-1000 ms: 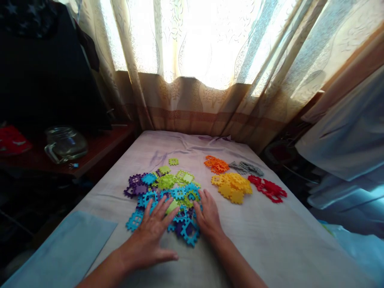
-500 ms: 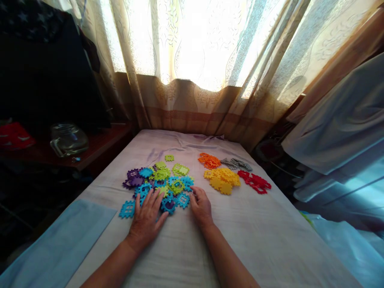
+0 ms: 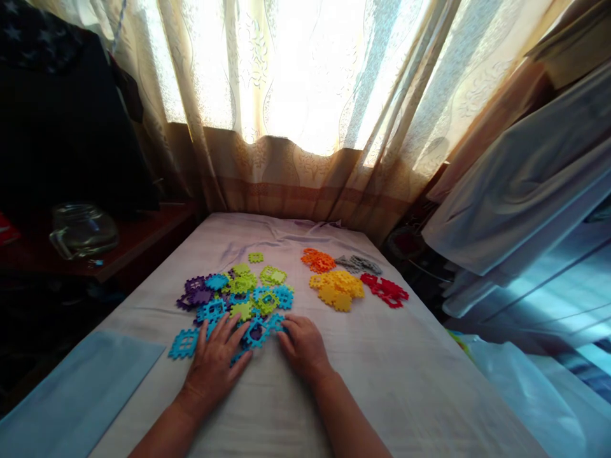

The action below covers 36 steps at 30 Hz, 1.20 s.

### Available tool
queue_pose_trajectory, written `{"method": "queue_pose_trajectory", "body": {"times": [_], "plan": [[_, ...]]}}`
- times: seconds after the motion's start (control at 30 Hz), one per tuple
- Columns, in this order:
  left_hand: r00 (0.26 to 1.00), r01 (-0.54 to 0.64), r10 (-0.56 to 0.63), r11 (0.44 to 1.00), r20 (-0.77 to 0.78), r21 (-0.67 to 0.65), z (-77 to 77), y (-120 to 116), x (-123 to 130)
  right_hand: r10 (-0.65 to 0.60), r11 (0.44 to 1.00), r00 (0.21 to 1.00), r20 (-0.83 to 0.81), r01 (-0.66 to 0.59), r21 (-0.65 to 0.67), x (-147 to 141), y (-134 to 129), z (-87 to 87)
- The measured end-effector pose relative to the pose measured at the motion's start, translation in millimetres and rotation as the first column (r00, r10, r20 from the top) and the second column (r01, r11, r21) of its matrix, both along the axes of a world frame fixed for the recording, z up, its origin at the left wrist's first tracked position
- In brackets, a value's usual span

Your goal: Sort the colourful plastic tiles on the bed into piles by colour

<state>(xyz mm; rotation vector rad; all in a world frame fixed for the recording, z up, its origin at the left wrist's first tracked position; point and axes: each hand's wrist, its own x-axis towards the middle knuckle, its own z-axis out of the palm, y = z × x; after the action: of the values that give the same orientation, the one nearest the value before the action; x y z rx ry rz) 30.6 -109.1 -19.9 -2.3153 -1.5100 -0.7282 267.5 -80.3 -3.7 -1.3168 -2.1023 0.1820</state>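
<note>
A mixed pile of flat toothed interlocking tiles lies before me: blue tiles (image 3: pixel 211 310), lime green tiles (image 3: pixel 244 282) and purple tiles (image 3: pixel 195 291). Some have window-like openings. My left hand (image 3: pixel 217 356) rests with spread fingers over the near side of the pile, covering some tiles beneath it. At the pile's right edge, my right hand (image 3: pixel 303 343) has its curled fingers on the edge of a blue interlocking tile (image 3: pixel 273 323), which looks tilted. A blue window tile (image 3: pixel 183 343) lies just left of my left hand.
Sorted groups lie to the right: orange tiles (image 3: pixel 317 260), grey tiles (image 3: pixel 359 264), yellow tiles (image 3: pixel 337 289) and red tiles (image 3: pixel 384 290). A light blue cloth (image 3: pixel 86 381) covers the bed's left edge. A glass jug (image 3: pixel 83 230) stands on a dark red table (image 3: pixel 143 238).
The view has turned slightly to the right. My right hand has closed in on the blue tile at the pile's edge, which now looks tilted. My left hand stays spread over the tiles.
</note>
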Motion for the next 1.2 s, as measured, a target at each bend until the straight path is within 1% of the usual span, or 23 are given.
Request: {"method": "queue_pose_trajectory", "body": {"times": [0.03,0.1,0.17,0.23,0.27,0.33,0.43,0.5,0.57,0.63,0.67,0.73,0.8,0.83,0.87,0.9,0.93,1.0,1.03,1.07,1.13,1.17,1.2], "plan": [[1.000,0.005,-0.005,1.000,0.006,0.006,-1.8,1,-1,-0.008,1.000,1.000,-0.027,0.009,0.015,5,1,0.0],[1.000,0.016,-0.017,1.000,0.018,0.017,-4.7,3,-2,-0.080,0.996,0.992,-0.098,0.084,0.033,17,4,0.7],[0.999,0.025,-0.026,0.999,0.026,0.034,-6.2,4,-2,-0.213,0.975,0.959,-0.188,0.222,0.030,35,8,1.8],[0.999,0.036,-0.037,0.998,0.023,0.056,-5.5,5,-2,-0.367,0.924,0.888,-0.276,0.382,-0.002,60,13,3.1],[0.999,0.043,-0.044,0.997,0.016,0.065,-4.5,5,-1,-0.446,0.888,0.842,-0.304,0.460,-0.030,74,14,3.9],[0.998,0.063,-0.062,0.996,-0.011,0.070,-1.5,5,0,-0.604,0.789,0.736,-0.306,0.607,-0.098,105,16,6.3],[0.993,0.109,-0.107,0.992,-0.046,0.059,2.3,6,1,-0.806,0.592,0.565,-0.177,0.781,-0.198,149,13,11.1],[0.990,0.133,-0.130,0.990,-0.050,0.055,3.2,6,1,-0.886,0.459,0.458,-0.064,0.852,-0.253,173,10,13.1],[0.989,0.142,-0.138,0.988,-0.056,0.061,3.5,7,0,-0.922,0.364,0.387,0.027,0.887,-0.286,191,7,12.3],[0.986,0.153,-0.149,0.986,-0.070,0.071,4.3,7,0,-0.932,0.321,0.356,0.073,0.901,-0.292,204,6,8.4],[0.984,0.167,-0.161,0.983,-0.076,0.073,5.2,6,0,-0.936,0.313,0.345,0.073,0.909,-0.276,209,5,5.7],[0.977,0.205,-0.199,0.976,-0.081,0.072,7.9,6,1,-0.947,0.310,0.320,0.023,0.931,-0.193,216,4,0.0],[0.969,0.242,-0.237,0.968,-0.069,0.063,11.3,6,3,-0.944,0.327,0.323,-0.064,0.943,-0.067,216,4,-3.5],[0.967,0.252,-0.249,0.966,-0.059,0.055,13.0,5,4,-0.931,0.353,0.351,-0.103,0.935,-0.007,213,5,-3.8],[0.966,0.257,-0.255,0.965,-0.049,0.046,14.6,5,6,-0.906,0.401,0.403,-0.132,0.915,0.042,207,7,-2.9],[0.965,0.260,-0.258,0.965,-0.041,0.036,16.1,5,8,-0.868,0.467,0.474,-0.148,0.881,0.080,198,9,-1.0],[0.964,0.262,-0.261,0.965,-0.038,0.025,17.4,5,11,-0.816,0.547,0.558,-0.154,0.830,0.108,186,11,1.8],[0.964,0.265,-0.265,0.964,-0.038,0.008,19.5,5,15,-0.666,0.717,0.731,-0.146,0.682,0.142,152,13,8.8],[0.962,0.269,-0.269,0.963,-0.036,0.004,20.3,5,17,-0.568,0.798,0.812,-0.136,0.584,0.150,132,13,12.3],[0.962,0.272,-0.272,0.962,-0.031,0.002,20.9,4,18,-0.465,0.865,0.877,-0.121,0.479,0.150,110,11,15.5],[0.964,0.267,-0.267,0.964,-0.013,-0.003,21.5,4,20,-0.218,0.966,0.973,-0.077,0.227,0.122,67,2,20.2],[0.965,0.262,-0.262,0.965,-0.004,-0.007,21.5,3,20,-0.095,0.991,0.994,-0.050,0.099,0.088,47,-3,21.4],[0.966,0.257,-0.257,0.966,0.003,-0.009,21.3,3,20,-0.003,0.999,1.000,-0.023,0.004,0.053,30,-9,21.9]]}}
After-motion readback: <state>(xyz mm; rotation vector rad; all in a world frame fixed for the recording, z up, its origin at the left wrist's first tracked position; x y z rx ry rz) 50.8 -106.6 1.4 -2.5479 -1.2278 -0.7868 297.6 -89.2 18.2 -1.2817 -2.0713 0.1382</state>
